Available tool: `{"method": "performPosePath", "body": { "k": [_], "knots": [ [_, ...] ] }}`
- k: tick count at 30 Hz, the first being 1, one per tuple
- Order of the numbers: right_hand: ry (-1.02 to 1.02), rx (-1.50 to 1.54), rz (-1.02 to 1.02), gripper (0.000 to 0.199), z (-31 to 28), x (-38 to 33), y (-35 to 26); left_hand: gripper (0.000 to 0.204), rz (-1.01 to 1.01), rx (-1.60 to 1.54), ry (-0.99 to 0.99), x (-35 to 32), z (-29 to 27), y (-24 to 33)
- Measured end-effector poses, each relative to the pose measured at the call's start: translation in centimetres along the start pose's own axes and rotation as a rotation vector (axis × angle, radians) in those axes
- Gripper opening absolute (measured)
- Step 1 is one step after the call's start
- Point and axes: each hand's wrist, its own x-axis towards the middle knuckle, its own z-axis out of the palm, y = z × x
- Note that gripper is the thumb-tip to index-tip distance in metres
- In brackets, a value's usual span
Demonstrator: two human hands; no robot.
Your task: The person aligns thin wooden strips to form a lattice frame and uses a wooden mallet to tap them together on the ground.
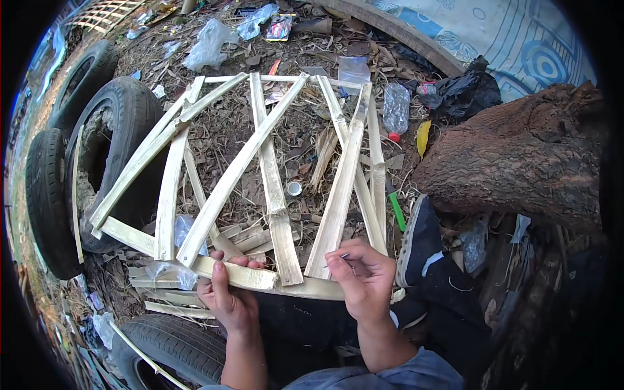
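A lattice frame of split bamboo lies across my lap, its slats crossing between a far rail and a near rail. My left hand is closed around the near bamboo rail, thumb on the front and fingers behind. Between thumb and fingertips, my right hand pinches a thin metal nail. It is just over the lower end of a wide bamboo slat, which rests by the near rail. Left of it, another bamboo slat ends against the rail, with a small nail head near its tip.
Old tyres stand at the left, and another tyre lies near. A thick log is on the right, close to my shoe. A green-handled tool, a plastic bottle and bamboo offcuts lie on the littered ground.
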Motion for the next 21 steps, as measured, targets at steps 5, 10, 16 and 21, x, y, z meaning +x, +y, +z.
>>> {"method": "performPosePath", "body": {
  "k": [5, 10, 16, 21],
  "knots": [
    [0.066, 0.03, 0.04, 0.007, -0.1, 0.6, 4.6, 0.031, -0.159, 0.0, 0.077, -0.3, -1.0, -3.7],
    [0.067, 0.056, -0.109, 0.007, -1.1, 3.9, 6.6, 0.031, -0.198, -0.022, 0.015, 2.2, 0.7, -5.7],
    [0.078, -0.006, -0.076, 0.009, -4.2, 11.2, 11.1, 0.033, -0.3, -0.048, -0.058, 9.2, 4.0, -12.4],
    [-0.047, -0.134, 0.07, 0.013, -6.1, 14.2, 19.0, 0.042, -0.535, 0.725, -0.085, 16.8, 0.5, -16.1]
  ]
}}
